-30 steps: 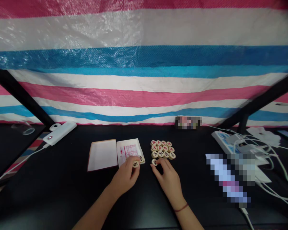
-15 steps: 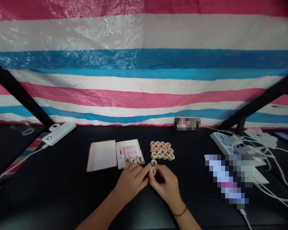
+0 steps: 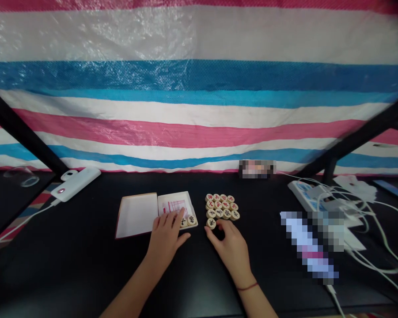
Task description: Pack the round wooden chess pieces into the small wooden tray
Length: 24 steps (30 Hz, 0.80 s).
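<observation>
On a black table (image 3: 69,260), a cluster of round wooden chess pieces (image 3: 220,207) with red and black characters stands in rows. My right hand (image 3: 230,249) is open at its lower edge, fingers either side of a lone piece (image 3: 211,223). My left hand (image 3: 165,240) rests over the right half of an opened white box (image 3: 172,204), whose base shows pink lines. Two pieces (image 3: 187,220) lie by its front edge, and the hand may hide others. The box's white left half (image 3: 137,215) is bare.
A white power bank (image 3: 75,184) with a cable and a clear glass (image 3: 21,176) lie at left. A power strip (image 3: 306,194) with tangled white cables sits at right, near a pixelated object (image 3: 309,245). A striped tarpaulin (image 3: 199,128) hangs behind the table.
My hands have parted. The left hand has moved left onto the box, and the piece once between my hands no longer shows there. The view has shifted slightly.
</observation>
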### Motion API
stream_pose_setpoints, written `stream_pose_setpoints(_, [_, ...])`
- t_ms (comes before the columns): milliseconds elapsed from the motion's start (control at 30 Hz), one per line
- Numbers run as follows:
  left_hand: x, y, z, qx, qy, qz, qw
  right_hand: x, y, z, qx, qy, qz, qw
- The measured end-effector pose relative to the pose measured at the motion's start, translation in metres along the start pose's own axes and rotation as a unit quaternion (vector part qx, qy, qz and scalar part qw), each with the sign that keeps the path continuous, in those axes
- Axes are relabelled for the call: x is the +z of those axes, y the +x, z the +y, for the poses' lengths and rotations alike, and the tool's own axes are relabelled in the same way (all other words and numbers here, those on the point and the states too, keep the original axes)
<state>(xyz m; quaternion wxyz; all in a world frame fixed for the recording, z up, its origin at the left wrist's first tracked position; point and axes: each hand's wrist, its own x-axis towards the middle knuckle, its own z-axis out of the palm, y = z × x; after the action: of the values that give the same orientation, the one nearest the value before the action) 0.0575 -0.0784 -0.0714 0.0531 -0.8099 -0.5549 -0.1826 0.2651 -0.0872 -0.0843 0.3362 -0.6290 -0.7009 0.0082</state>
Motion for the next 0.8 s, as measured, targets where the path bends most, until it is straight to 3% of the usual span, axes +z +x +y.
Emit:
stream_pose_setpoints(367, [-0.001,0.007,-0.010,0.019,-0.045,-0.056,0.997,0.002,0.002,0.001,0.001,0.024,0.010,1.000])
stream_pose_setpoints(567, [-0.003,0.009,-0.010,0.018,-0.064,-0.063,0.996,-0.007,0.003,-0.011,-0.049,0.057,0.087,0.993])
stream_pose_setpoints(667, [-0.004,0.010,-0.012,0.021,-0.076,-0.070,0.994,-0.009,0.004,-0.026,-0.111,0.086,0.056,0.989])
stream_pose_setpoints(800, [-0.002,0.010,-0.013,0.025,-0.094,-0.071,0.993,-0.007,0.013,-0.045,-0.127,0.124,0.024,0.984])
